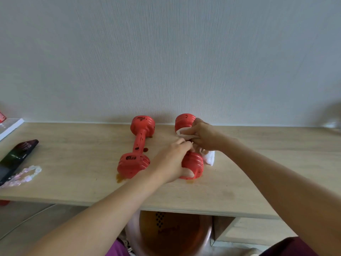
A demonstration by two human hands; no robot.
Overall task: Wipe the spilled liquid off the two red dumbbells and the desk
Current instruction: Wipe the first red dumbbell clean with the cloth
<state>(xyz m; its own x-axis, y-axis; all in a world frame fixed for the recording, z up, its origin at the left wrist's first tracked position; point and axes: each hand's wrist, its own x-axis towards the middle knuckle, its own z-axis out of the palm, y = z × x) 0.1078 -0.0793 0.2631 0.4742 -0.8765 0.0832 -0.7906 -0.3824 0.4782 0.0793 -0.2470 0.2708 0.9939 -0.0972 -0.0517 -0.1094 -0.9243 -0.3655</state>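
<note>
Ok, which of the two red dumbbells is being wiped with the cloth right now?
The right dumbbell: both hands are on it, the right hand pressing the white cloth on its handle. The left dumbbell lies untouched, still spotted.

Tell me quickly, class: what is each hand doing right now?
Left hand: grips the near end of the right dumbbell, steadying it.
Right hand: holds the white cloth against that dumbbell's handle.

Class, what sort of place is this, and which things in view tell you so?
Probably a room at home, at a desk against a wall. A phone and bead bracelet lie on it, beside two red dumbbells, with a stool underneath.
</note>
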